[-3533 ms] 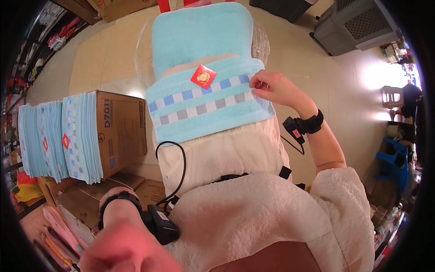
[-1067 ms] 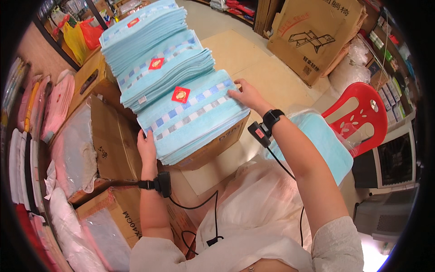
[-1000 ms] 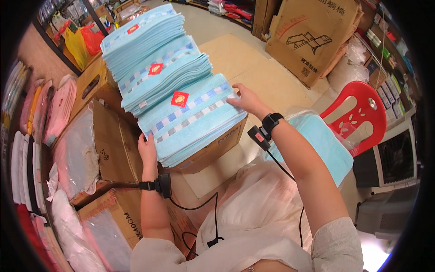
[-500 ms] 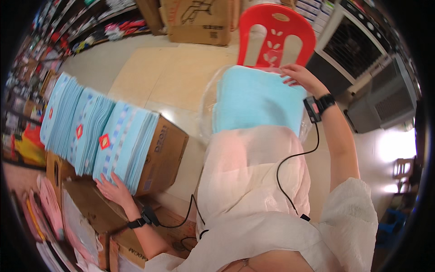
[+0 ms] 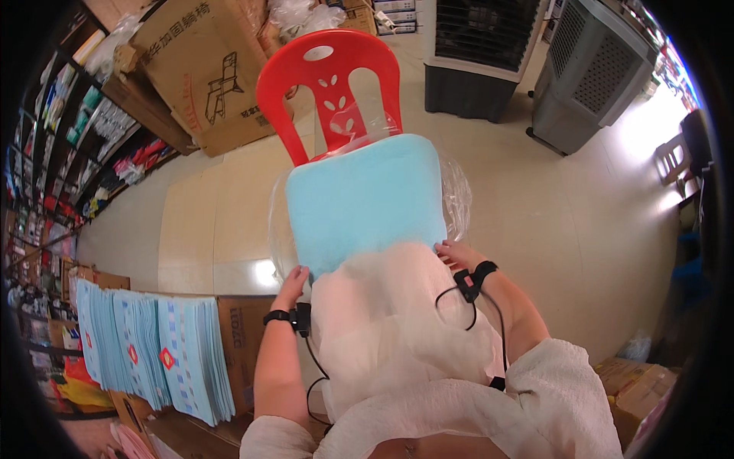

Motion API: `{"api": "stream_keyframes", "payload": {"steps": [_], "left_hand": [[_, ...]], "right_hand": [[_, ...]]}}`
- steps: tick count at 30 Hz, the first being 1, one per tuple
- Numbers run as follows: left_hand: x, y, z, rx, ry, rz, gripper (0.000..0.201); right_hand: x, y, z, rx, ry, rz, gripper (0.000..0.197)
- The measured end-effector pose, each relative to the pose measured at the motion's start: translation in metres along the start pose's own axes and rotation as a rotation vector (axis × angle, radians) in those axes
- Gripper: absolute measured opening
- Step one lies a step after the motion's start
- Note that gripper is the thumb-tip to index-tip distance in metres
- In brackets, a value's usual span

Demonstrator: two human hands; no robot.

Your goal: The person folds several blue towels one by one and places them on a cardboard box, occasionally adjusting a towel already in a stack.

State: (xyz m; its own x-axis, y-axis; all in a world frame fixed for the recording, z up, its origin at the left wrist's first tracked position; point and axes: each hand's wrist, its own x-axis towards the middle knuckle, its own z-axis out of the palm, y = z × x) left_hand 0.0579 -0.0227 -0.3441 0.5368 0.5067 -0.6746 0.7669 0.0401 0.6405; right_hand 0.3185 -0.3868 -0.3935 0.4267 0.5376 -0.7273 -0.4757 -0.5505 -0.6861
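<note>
A light-blue cloth pile (image 5: 367,199), smooth on top with rounded corners, lies on the seat of a red plastic chair (image 5: 329,53) in front of me. Clear plastic film (image 5: 457,199) sticks out around its sides. My left hand (image 5: 293,287) is closed on the near left corner of the cloth, its fingers partly out of sight. At the near right corner, my right hand (image 5: 457,256) holds the cloth edge between its fingers. The near edge of the pile meets my white clothing (image 5: 390,314).
To my left, several stacks of folded light-blue towels (image 5: 187,359) with red labels stand on end by a brown carton (image 5: 238,329). A large flat carton (image 5: 199,76) leans behind. Two air coolers (image 5: 478,76) stand at the back right. Crowded shelves (image 5: 69,115) line the left.
My left hand has left the towel stacks and come to the cloth's near left corner. My right hand has moved from its far right corner to the near right one. The view has turned right.
</note>
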Motion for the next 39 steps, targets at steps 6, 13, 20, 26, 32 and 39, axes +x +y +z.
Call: {"api": "stream_keyframes", "payload": {"steps": [6, 13, 20, 26, 32, 39], "left_hand": [[0.044, -0.058, 0.013, -0.458, -0.046, -0.163, 0.065], [0.053, -0.079, 0.017, -0.995, -0.055, -0.368, 0.054], [0.066, -0.07, 0.02, -1.116, 0.155, -0.586, 0.033], [0.062, -0.099, 0.001, 0.534, 0.329, 0.006, 0.02], [0.039, -0.073, -0.001, 1.226, 0.136, 0.063, 0.014], [0.022, -0.072, -0.007, -0.705, 0.387, -0.341, 0.017]], "right_hand": [[0.016, -0.011, 0.01, 0.198, 0.071, 0.027, 0.056], [0.052, -0.009, 0.009, 0.261, 0.289, 0.038, 0.051], [0.055, -0.009, -0.009, 0.212, 0.301, -0.001, 0.024], [0.065, -0.005, -0.009, 0.263, 0.299, 0.067, 0.014], [0.062, 0.006, -0.017, 0.233, 0.235, 0.153, 0.026], [0.065, 0.028, -0.032, 0.26, 0.208, 0.137, 0.023]]}}
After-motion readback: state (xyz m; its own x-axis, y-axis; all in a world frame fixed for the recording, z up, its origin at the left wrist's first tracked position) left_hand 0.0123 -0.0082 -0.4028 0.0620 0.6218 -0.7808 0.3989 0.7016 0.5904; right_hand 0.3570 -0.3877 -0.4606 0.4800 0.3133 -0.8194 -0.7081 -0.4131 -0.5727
